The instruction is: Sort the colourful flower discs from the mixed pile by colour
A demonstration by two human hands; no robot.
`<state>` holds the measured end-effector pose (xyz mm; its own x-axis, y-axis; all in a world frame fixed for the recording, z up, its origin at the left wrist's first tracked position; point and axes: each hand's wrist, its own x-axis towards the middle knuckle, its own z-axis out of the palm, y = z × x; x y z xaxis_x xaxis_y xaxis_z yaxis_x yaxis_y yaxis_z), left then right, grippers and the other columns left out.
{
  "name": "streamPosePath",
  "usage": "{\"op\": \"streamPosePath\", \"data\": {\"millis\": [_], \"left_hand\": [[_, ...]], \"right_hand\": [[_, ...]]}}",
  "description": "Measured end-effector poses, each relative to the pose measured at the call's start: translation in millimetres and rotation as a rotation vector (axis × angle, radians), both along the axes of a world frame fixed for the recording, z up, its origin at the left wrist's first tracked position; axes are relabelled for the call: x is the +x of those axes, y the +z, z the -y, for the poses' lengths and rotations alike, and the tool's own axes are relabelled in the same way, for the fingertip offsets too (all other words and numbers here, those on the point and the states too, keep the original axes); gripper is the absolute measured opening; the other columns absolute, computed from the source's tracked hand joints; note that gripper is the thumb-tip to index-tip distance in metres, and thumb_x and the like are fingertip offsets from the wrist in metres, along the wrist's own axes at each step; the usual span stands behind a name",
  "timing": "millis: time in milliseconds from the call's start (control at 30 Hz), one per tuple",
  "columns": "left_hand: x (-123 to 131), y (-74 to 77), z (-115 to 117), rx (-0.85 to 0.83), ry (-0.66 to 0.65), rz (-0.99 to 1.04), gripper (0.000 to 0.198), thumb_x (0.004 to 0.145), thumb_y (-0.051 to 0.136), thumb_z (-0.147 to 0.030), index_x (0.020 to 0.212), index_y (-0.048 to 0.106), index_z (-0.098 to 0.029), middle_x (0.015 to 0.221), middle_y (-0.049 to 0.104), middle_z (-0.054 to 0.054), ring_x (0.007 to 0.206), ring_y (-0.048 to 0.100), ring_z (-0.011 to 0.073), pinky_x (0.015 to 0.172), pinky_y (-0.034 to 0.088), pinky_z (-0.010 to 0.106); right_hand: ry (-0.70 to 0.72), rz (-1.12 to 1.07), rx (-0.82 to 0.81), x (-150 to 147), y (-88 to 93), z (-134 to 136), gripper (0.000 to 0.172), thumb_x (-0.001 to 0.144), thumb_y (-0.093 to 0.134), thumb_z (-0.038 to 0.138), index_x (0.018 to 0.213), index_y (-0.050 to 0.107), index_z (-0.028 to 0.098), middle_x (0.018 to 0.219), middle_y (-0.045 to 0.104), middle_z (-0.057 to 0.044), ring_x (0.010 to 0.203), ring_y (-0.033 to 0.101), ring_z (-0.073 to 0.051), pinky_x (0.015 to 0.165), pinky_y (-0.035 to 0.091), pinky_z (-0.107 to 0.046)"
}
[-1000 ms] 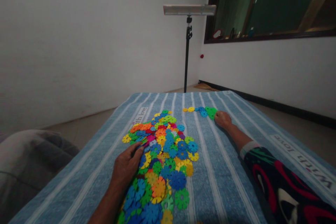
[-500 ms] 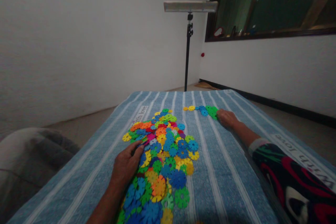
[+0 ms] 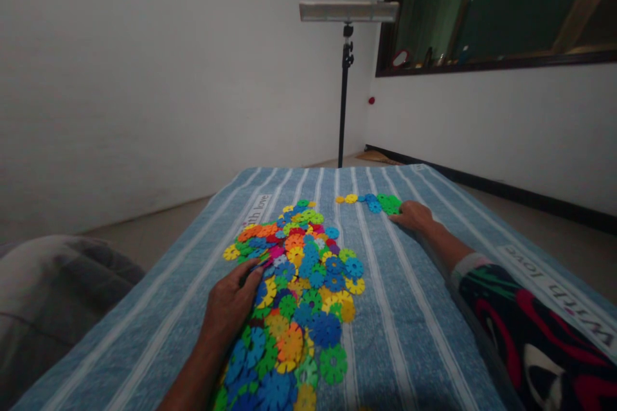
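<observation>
A long heap of slotted plastic discs [image 3: 311,298], in blue, green, yellow, orange and pink, lies on the striped cloth [image 3: 405,308]. At the heap's left edge is my left hand [image 3: 234,295], thumb and fingers closed around a few discs seen edge-on. Farther off, a row of discs runs left to right, from yellow discs [image 3: 351,198] through blue discs [image 3: 373,203] to green discs [image 3: 389,203]. My right hand [image 3: 415,216] rests against the green end of the row, a digit stretched out just below it and apart from the others.
The cloth covers a long table whose far edge faces a lamp on a black stand [image 3: 344,96]. White walls [image 3: 193,64] rise behind and to the right, with a dark-framed window [image 3: 506,6]. Grey fabric [image 3: 62,308] bulges beside the table at left.
At the green end of the row, my right hand has loosened, one digit now stretching out to the left. My left hand keeps its place on the heap.
</observation>
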<state>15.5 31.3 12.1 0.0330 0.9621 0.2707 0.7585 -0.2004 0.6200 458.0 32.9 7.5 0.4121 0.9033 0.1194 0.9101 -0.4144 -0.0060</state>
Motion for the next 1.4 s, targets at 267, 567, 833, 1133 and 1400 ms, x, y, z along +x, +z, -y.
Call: {"op": "streamPosePath", "data": {"millis": [267, 567, 833, 1133, 1400], "left_hand": [[0.6, 0.1, 0.1, -0.003, -0.003, -0.009, 0.047, 0.074, 0.048, -0.047, 0.103, 0.075, -0.022, 0.101, 0.076, 0.003, 0.091, 0.07, 0.0243, 0.083, 0.054, 0.032], [1.7, 1.1, 0.9, -0.002, -0.007, -0.012, 0.045, 0.074, 0.049, -0.045, 0.102, 0.075, -0.021, 0.101, 0.076, 0.004, 0.094, 0.07, 0.026, 0.083, 0.054, 0.034], [1.9, 2.9, 1.9, -0.012, -0.002, 0.015, 0.046, 0.073, 0.049, -0.047, 0.101, 0.075, -0.022, 0.1, 0.076, 0.003, 0.093, 0.07, 0.0253, 0.084, 0.054, 0.033], [2.4, 2.0, 2.0, -0.028, 0.002, 0.027, 0.048, 0.073, 0.049, -0.047, 0.103, 0.074, -0.02, 0.102, 0.076, 0.003, 0.097, 0.069, 0.026, 0.088, 0.053, 0.034], [2.3, -1.0, 1.8, -0.014, -0.022, 0.028, 0.051, 0.074, 0.047, -0.049, 0.105, 0.074, -0.019, 0.106, 0.075, 0.004, 0.098, 0.068, 0.0259, 0.089, 0.052, 0.034]], "right_hand": [[0.131, 0.071, 0.015, 5.2, 2.1, 2.2, 0.039, 0.086, 0.048, 0.039, 0.107, 0.067, 0.012, 0.111, 0.067, -0.017, 0.099, 0.064, -0.026, 0.075, 0.044, -0.029], [0.316, 0.067, -0.026, 23.2, -1.5, -9.5, 0.037, 0.086, 0.054, 0.032, 0.121, 0.06, 0.021, 0.114, 0.067, -0.009, 0.103, 0.061, -0.022, 0.082, 0.04, -0.026], [0.322, 0.025, 0.04, 21.2, -3.5, -1.0, 0.038, 0.087, 0.053, 0.031, 0.123, 0.056, 0.021, 0.113, 0.069, -0.008, 0.101, 0.061, -0.021, 0.081, 0.039, -0.025], [0.251, 0.018, 0.058, 19.0, -6.5, 0.5, 0.033, 0.087, 0.054, 0.034, 0.116, 0.06, 0.019, 0.115, 0.068, -0.01, 0.102, 0.061, -0.022, 0.078, 0.039, -0.025], [0.211, 0.028, 0.064, 15.1, -7.5, 2.2, 0.029, 0.089, 0.054, 0.035, 0.111, 0.064, 0.019, 0.112, 0.068, -0.01, 0.101, 0.061, -0.022, 0.078, 0.04, -0.026]]}}
